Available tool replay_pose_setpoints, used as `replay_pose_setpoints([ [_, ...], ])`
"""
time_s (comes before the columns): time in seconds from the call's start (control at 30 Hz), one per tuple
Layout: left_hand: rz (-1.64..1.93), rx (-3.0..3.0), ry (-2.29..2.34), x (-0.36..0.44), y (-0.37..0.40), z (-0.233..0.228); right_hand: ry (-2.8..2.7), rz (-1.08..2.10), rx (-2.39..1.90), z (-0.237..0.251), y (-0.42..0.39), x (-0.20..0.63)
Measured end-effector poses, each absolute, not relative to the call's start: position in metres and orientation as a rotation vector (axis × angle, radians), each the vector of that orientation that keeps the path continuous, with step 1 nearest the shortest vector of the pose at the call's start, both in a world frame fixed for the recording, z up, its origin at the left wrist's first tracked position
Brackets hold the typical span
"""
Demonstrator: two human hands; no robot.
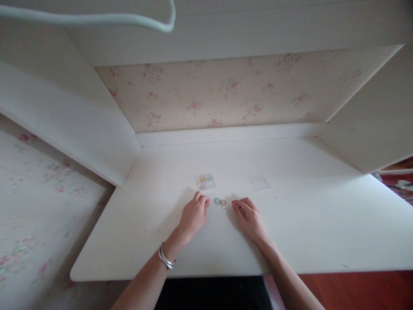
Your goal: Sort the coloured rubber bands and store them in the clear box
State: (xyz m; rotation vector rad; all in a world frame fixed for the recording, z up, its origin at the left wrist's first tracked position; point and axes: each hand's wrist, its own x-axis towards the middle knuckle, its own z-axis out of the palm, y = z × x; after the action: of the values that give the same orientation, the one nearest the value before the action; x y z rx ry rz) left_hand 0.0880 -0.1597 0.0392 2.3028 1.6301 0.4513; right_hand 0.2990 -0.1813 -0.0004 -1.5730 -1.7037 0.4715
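Several small thin rings, pale green and pinkish, lie in a loose cluster on the white desk between my hands. My left hand is just left of them with its fingers curled in and closed. On the other side, my right hand has its thumb and fingertips drawn together near the rings. Whether either hand pinches something is too small to see. Just beyond my left hand sits a small clear plastic box holding more coloured rings in yellow, green and reddish tones. A flat clear lid lies to the box's right.
The white desk is bounded by side panels and a low back ledge under floral wallpaper. A white cable or tube hangs across the top left. Small items stand beyond the right edge.
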Motion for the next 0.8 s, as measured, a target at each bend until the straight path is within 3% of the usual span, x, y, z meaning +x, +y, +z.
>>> replay_pose_setpoints([
  [0.4,0.487,2.280,1.847,0.083,-0.106,0.036,-1.619,0.520,-1.577,-0.007,-0.181,0.302],
  [0.67,0.559,2.232,1.857,0.071,-0.133,0.035,-1.761,0.472,-1.578,0.001,-0.182,0.293],
  [0.8,0.647,2.132,1.794,0.062,-0.154,0.030,-2.021,0.301,-1.579,0.013,-0.176,0.275],
])
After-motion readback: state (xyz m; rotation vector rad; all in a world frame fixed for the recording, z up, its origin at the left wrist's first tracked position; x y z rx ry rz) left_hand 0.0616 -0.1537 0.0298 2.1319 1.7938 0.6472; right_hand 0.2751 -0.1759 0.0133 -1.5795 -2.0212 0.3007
